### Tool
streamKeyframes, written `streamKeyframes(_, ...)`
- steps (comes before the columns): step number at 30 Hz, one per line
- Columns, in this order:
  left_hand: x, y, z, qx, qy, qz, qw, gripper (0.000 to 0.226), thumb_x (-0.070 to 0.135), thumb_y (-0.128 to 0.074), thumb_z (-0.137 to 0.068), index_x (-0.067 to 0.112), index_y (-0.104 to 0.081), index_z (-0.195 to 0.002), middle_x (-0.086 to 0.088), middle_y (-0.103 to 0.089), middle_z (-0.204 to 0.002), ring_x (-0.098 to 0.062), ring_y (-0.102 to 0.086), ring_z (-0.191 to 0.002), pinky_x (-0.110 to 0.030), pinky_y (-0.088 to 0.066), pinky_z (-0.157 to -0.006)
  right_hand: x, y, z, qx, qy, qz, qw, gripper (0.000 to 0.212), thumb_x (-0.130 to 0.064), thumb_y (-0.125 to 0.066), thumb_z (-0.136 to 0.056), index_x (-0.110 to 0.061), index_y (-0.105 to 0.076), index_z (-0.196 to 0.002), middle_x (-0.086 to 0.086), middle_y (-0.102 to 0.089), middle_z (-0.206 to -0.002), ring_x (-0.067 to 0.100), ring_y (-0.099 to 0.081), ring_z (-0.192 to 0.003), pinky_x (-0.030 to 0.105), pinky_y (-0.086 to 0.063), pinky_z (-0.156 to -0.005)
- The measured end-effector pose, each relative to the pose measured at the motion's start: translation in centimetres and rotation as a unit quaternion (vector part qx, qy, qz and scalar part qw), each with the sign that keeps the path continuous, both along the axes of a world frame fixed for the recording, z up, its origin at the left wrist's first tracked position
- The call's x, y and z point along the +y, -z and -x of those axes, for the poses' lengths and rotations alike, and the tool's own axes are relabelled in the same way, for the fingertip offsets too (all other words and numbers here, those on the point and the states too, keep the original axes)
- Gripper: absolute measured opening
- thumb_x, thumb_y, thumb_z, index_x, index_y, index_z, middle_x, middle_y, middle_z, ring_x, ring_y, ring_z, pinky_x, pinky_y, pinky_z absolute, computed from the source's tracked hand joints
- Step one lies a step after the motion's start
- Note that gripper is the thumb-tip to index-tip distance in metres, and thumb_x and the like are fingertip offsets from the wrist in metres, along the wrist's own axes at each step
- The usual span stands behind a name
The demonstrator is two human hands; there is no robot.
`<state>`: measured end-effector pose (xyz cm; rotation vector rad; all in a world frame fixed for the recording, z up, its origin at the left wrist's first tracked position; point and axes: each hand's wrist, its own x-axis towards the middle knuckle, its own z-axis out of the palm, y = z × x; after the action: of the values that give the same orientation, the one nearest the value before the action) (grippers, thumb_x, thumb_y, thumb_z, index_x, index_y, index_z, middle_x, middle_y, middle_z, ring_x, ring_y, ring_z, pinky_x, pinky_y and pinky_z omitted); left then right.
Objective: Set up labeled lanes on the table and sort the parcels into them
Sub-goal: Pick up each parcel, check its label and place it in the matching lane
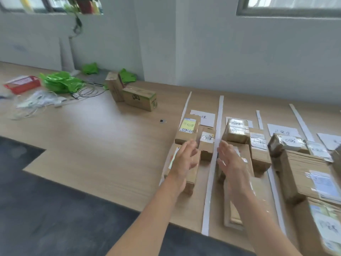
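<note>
Where bounded by grey walls (239, 52), shows a wooden table (110, 135). Shows labelled brown parcels (187, 133) between white strips (219, 115); left hand (184, 159), right hand (230, 161) released.

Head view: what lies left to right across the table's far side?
Red plastic basket, crumpled green plastic bags, coiled grey cable, upright brown cardboard box, lying brown carton, cardboard parcel with yellow note, long white paper strip, tape-wrapped brown parcel, white handwritten label sheet.
</note>
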<state>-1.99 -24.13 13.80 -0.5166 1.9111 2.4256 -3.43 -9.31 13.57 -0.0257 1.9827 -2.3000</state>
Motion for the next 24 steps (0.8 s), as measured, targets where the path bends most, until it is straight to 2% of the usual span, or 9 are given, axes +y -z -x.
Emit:
streamKeyframes(2,-4.0,-0.2,-0.6,-0.007,0.0,0.002,1.0,0.018,0.047,-0.053,-0.106,0.038,-0.064,-0.117,0.011,-0.066,-0.129,-0.005,-0.059,-0.127,-0.039,-0.048,-0.107,-4.2,-0.2,-0.4,0.001,-0.01,0.002,1.0,0.026,-0.055,-0.05,-0.106,-0.042,-0.067,-0.121,-0.033,-0.071,-0.122,-0.009,-0.059,-0.125,0.033,-0.04,-0.116)
streamKeyframes(3,-5.9,-0.3,-0.9,-0.007,-0.002,0.002,1.0,0.016,0.046,-0.054,-0.105,0.038,-0.064,-0.115,0.012,-0.067,-0.126,-0.004,-0.059,-0.125,-0.04,-0.048,-0.107,-6.0,-0.2,-0.4,0.005,-0.015,-0.002,1.0,0.028,-0.052,-0.049,-0.108,-0.041,-0.066,-0.126,-0.032,-0.07,-0.126,-0.008,-0.059,-0.127,0.034,-0.04,-0.117)
streamKeyframes(5,-9.4,-0.2,-1.1,-0.004,-0.016,0.001,1.0,0.019,0.046,-0.056,-0.102,0.037,-0.064,-0.117,0.012,-0.067,-0.121,-0.004,-0.061,-0.122,-0.039,-0.049,-0.103,-9.4,-0.1,-0.5,0.002,-0.027,0.003,1.0,0.055,-0.061,-0.053,-0.1,-0.034,-0.057,-0.147,-0.022,-0.062,-0.146,-0.002,-0.055,-0.136,0.039,-0.037,-0.123)
streamKeyframes(7,-12.6,-0.3,-1.3,-0.001,-0.03,0.0,1.0,0.039,0.051,-0.06,-0.092,0.035,-0.062,-0.127,0.011,-0.067,-0.127,-0.006,-0.061,-0.125,-0.037,-0.05,-0.097,-12.4,-0.2,-0.4,0.0,-0.039,0.003,0.999,0.069,-0.068,-0.056,-0.093,-0.032,-0.054,-0.151,-0.021,-0.059,-0.149,0.0,-0.054,-0.138,0.04,-0.036,-0.125)
streamKeyframes(10,-17.1,-0.1,-1.0,-0.009,-0.045,0.006,0.999,0.06,0.056,-0.057,-0.08,0.034,-0.059,-0.136,0.009,-0.065,-0.136,-0.008,-0.06,-0.128,-0.037,-0.05,-0.099,-16.9,-0.4,0.2,0.003,-0.061,0.008,0.998,0.046,-0.068,-0.052,-0.089,-0.043,-0.065,-0.125,-0.035,-0.069,-0.125,-0.008,-0.056,-0.129,0.029,-0.041,-0.112)
streamKeyframes(11,-18.2,0.0,-0.8,-0.011,-0.048,0.008,0.999,0.06,0.056,-0.057,-0.08,0.034,-0.059,-0.136,0.009,-0.065,-0.136,-0.007,-0.061,-0.128,-0.038,-0.05,-0.101,-17.9,-0.3,0.4,0.005,-0.063,0.011,0.998,0.047,-0.067,-0.049,-0.087,-0.044,-0.065,-0.124,-0.033,-0.069,-0.127,-0.008,-0.056,-0.13,0.027,-0.041,-0.11)
streamKeyframes(13,-20.8,0.4,-0.1,-0.012,-0.058,0.005,0.998,0.059,0.056,-0.058,-0.08,0.033,-0.06,-0.135,0.009,-0.067,-0.134,-0.007,-0.062,-0.127,-0.04,-0.051,-0.103,-20.5,0.4,1.4,-0.001,-0.056,0.007,0.998,0.054,-0.063,-0.045,-0.097,-0.038,-0.058,-0.143,-0.02,-0.061,-0.148,-0.002,-0.052,-0.138,0.03,-0.039,-0.116)
streamKeyframes(15,-23.3,0.8,1.1,-0.012,-0.065,0.003,0.998,0.063,0.055,-0.058,-0.08,0.03,-0.06,-0.138,0.009,-0.067,-0.133,-0.008,-0.062,-0.127,-0.041,-0.051,-0.103,-22.9,1.3,2.9,-0.01,-0.049,0.01,0.999,0.051,-0.05,-0.04,-0.11,-0.027,-0.05,-0.154,-0.011,-0.053,-0.158,0.001,-0.05,-0.142,0.036,-0.037,-0.123)
streamKeyframes(24,-33.8,2.4,9.5,-0.044,-0.063,0.039,0.996,0.058,0.052,-0.057,-0.08,0.027,-0.063,-0.131,0.004,-0.067,-0.133,-0.01,-0.062,-0.127,-0.046,-0.049,-0.108,-32.9,3.9,12.5,-0.038,-0.024,0.046,0.998,0.049,-0.044,-0.036,-0.114,-0.023,-0.05,-0.156,-0.009,-0.053,-0.158,0.002,-0.051,-0.142,0.038,-0.036,-0.124)
